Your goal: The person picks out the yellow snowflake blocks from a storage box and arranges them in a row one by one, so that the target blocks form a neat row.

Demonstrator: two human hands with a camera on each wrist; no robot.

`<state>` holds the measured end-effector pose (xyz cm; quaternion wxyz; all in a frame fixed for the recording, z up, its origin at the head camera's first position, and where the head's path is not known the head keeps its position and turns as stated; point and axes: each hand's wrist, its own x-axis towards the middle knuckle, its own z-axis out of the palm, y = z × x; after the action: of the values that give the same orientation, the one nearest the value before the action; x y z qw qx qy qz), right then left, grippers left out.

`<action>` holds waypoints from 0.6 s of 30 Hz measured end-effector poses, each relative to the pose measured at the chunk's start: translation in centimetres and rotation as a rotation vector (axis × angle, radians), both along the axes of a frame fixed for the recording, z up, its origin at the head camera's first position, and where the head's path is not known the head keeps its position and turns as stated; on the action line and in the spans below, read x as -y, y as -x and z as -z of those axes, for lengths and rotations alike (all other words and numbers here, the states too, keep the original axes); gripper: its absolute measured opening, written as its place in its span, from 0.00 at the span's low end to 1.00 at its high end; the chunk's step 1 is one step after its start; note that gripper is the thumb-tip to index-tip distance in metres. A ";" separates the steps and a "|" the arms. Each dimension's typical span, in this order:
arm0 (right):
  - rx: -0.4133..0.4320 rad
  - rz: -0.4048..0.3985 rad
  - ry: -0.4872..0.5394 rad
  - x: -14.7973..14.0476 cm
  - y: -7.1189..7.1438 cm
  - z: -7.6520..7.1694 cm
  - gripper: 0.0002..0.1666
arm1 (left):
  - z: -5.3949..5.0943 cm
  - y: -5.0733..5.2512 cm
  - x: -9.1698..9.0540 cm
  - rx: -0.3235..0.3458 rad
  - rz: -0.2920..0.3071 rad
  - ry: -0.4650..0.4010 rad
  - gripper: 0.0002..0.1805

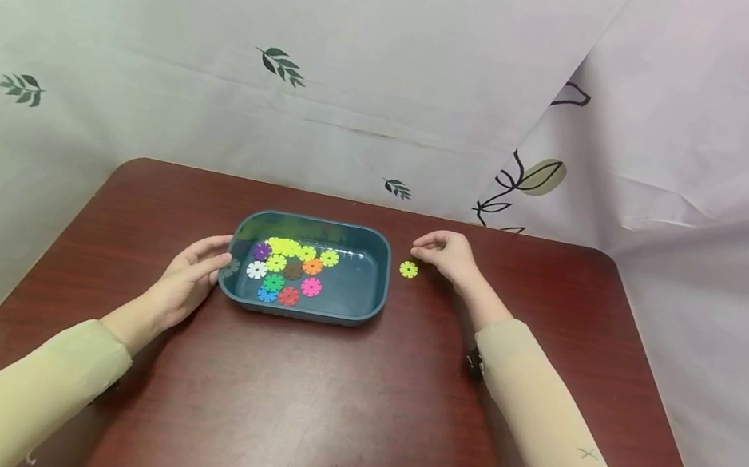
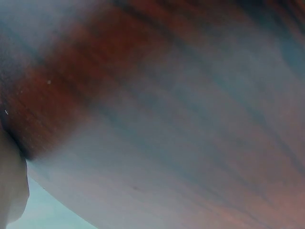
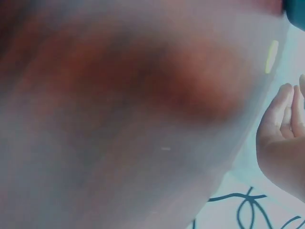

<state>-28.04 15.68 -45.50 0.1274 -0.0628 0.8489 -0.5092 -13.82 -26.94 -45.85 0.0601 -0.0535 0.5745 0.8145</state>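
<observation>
A dark blue-grey tray (image 1: 351, 315) stands on the table, with several flower-shaped plastic discs of mixed colours lying mostly in its left half. At the tray's left end, my left hand (image 1: 181, 281) grips the rim, thumb on the near side and fingers farther back. Just outside the right end lies a single yellow-green notched disc (image 1: 409, 269). My right hand (image 1: 447, 256) hovers by that disc with bent fingers and nothing seen between them. The right wrist view shows a gap between the hand (image 3: 283, 136) and the yellow disc (image 3: 271, 56).
The reddish-brown wooden table (image 1: 313, 402) has its far edge against a pale cloth (image 1: 374, 40) printed with leaves. More cloth hangs along both sides. Most of the left wrist view is blurred tabletop (image 2: 105, 52).
</observation>
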 end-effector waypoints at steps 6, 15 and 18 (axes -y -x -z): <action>-0.046 -0.001 0.021 1.0 0.3 -1.8 0.12 | 0.1 0.1 0.1 0.003 -0.002 0.003 0.14; -0.117 -0.038 0.072 3.7 0.2 -4.5 0.12 | 0.1 0.1 0.0 0.004 -0.001 0.009 0.14; -0.133 -0.060 0.083 4.9 0.0 -5.2 0.11 | 0.1 0.1 0.0 0.007 -0.003 0.009 0.14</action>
<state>-28.01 10.77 -40.32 0.0829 -0.1270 0.8313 -0.5348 -13.87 -26.98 -45.98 0.0605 -0.0575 0.5777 0.8120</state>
